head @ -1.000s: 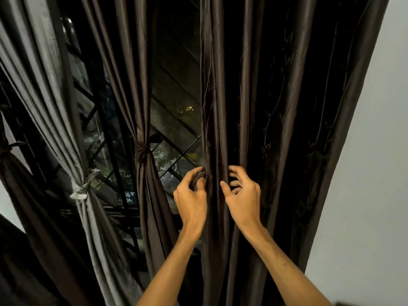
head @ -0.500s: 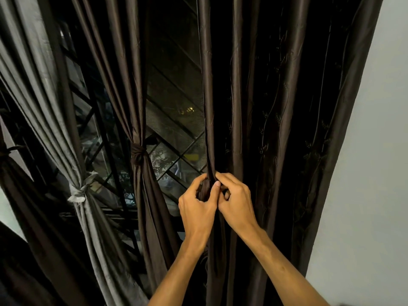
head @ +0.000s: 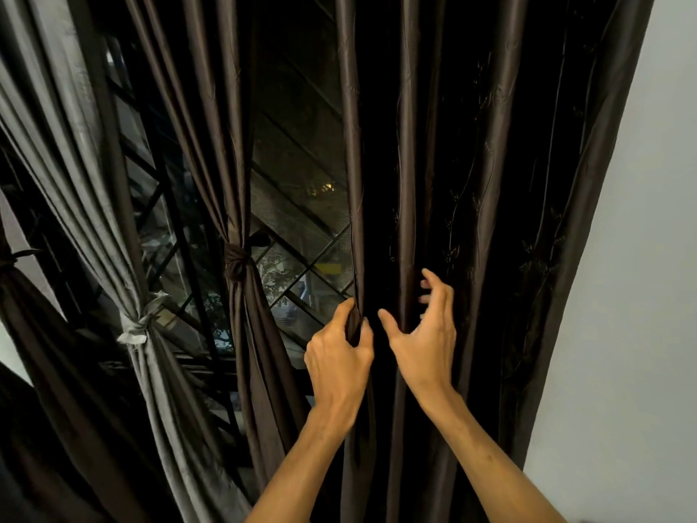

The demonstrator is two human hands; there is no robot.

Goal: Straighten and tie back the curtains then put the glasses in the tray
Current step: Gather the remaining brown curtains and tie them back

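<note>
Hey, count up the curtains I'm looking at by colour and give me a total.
Dark brown curtains: 3 (loose dark brown satin curtain pinched by the left hand; knotted dark brown curtain; tied dark brown curtain at the left edge)
Silver-grey curtains: 1 (tied silver-grey curtain)
Total: 4

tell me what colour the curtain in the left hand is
Dark brown curtain, faint leaf embroidery; head view.

The loose curtain hangs right of two tied curtains, before the window; wall at right.
</note>
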